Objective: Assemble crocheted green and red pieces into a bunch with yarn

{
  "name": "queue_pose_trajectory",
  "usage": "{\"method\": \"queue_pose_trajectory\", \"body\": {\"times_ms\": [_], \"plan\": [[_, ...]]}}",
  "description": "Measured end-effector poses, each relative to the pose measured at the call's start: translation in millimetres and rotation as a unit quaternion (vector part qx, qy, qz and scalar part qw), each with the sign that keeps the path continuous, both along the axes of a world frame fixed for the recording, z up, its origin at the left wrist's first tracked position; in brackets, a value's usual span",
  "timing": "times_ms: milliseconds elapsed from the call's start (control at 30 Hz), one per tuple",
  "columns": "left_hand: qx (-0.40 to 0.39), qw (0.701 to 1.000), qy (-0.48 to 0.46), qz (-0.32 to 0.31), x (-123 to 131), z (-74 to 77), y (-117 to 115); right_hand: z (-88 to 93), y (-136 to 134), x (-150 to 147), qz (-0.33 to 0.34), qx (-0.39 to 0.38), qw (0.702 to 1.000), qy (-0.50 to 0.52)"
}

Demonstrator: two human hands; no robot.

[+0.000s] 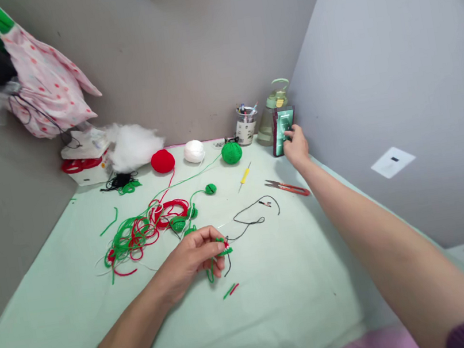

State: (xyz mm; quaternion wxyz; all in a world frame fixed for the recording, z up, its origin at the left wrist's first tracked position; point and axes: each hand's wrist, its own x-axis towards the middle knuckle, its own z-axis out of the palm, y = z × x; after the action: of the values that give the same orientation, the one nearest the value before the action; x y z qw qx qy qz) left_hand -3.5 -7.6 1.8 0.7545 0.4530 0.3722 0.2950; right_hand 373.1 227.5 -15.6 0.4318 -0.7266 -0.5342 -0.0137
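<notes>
My left hand (pixel 204 254) is closed on a small crochet piece (pixel 226 249) in green, red and white, pinched between thumb and fingers. A black thread (pixel 246 225) trails from the piece across the cloth to the right. My right hand (pixel 297 144) reaches far forward, with a finger at the lit screen of a smartphone (pixel 284 125). The phone stands upright, leaning against a green water bottle (pixel 266 125). Beside my left hand lie small green crochet pieces (pixel 178 223) and a tangle of red, green and white yarn (pixel 136 232).
Balls of red yarn (pixel 162 161), white yarn (pixel 194 152) and green yarn (pixel 231 153) sit at the back. A yellow-handled crochet hook (pixel 245 176) and orange thread snips (pixel 293 188) lie nearer. Behind are a pen cup (pixel 246 128) and white stuffing (pixel 134 146). Walls stand behind and right.
</notes>
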Motion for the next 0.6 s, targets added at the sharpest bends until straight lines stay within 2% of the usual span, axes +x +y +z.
{"method": "queue_pose_trajectory", "body": {"times_ms": [367,533,600], "plan": [[0.002,1.000,0.008,0.001,1.0,0.5,0.1,-7.7,-4.7,-0.6,-0.021,-0.032,0.999,0.019],[0.007,1.000,0.005,-0.002,-0.8,0.4,-0.3,-1.1,-16.2,-8.1,-0.013,-0.032,0.999,0.021],[0.009,1.000,0.004,-0.002,-0.9,0.5,-0.3,4.2,-25.9,-19.1,0.014,-0.027,0.999,0.012]]}}
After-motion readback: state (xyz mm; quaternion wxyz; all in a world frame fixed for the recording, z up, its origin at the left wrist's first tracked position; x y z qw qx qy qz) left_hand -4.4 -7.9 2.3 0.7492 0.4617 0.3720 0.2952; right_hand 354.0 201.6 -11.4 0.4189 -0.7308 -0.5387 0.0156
